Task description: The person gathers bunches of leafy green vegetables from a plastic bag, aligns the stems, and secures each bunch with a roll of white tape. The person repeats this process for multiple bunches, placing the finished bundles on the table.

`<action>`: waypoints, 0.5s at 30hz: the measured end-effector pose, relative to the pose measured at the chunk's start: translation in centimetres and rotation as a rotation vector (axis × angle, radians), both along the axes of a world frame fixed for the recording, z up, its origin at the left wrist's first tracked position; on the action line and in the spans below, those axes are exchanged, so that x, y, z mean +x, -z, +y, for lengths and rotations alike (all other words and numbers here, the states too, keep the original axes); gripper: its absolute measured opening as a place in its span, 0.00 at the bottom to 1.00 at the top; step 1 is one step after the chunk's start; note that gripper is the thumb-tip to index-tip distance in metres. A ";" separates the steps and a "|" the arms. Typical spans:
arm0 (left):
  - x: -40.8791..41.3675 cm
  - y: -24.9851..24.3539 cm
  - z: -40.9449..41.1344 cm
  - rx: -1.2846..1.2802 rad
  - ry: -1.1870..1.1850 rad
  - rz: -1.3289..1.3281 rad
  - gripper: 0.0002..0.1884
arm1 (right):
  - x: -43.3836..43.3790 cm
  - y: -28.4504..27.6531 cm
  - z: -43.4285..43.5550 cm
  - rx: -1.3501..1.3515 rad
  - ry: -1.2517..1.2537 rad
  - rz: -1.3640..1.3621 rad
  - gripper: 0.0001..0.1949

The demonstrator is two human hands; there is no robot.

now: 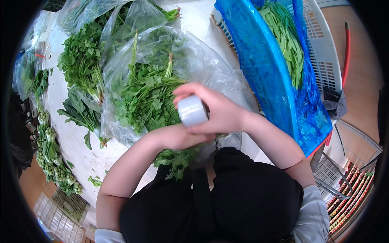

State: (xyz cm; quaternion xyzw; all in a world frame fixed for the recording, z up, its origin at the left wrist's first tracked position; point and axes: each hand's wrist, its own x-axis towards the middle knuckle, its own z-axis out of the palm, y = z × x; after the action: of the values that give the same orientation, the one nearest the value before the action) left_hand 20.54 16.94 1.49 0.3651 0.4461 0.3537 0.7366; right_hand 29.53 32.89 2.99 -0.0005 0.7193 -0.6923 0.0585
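Note:
My right hand [226,114] grips a roll of clear or whitish tape [192,111], its fingers curled over the far side. Just below it, my left hand [179,137] is closed around a small bunch of cilantro [177,162], whose leaves hang down toward my lap. The stems and most of the left fingers are hidden by the hands. Right beyond both hands, a large heap of cilantro [149,97] lies in an opened clear plastic bag [209,65]. The right hand is slightly blurred.
Bundled cilantro [80,57], leafy greens [82,106] and a row of green bunches [53,152] lie on the white table [114,158]. At right, a white plastic crate [323,57] lined with a blue bag [267,66] holds long leafy greens [284,42].

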 end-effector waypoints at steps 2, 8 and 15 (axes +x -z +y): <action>0.3 2.3 -1.2 0.241 -0.094 -0.168 0.20 | -0.2 -1.7 -0.2 0.024 -0.145 0.085 0.36; -0.7 1.7 -0.8 -0.011 -0.021 -0.128 0.20 | 0.7 -2.8 0.6 0.065 -0.241 0.151 0.32; -1.1 1.1 -0.3 -0.052 -0.329 -0.053 0.16 | 0.5 -3.3 -1.2 0.476 0.088 0.197 0.31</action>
State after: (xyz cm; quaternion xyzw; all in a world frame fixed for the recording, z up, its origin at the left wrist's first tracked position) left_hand 19.47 16.65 0.41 0.2585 0.4894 0.4674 0.6893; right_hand 30.02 31.65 6.29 -0.0230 0.8635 -0.5019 -0.0435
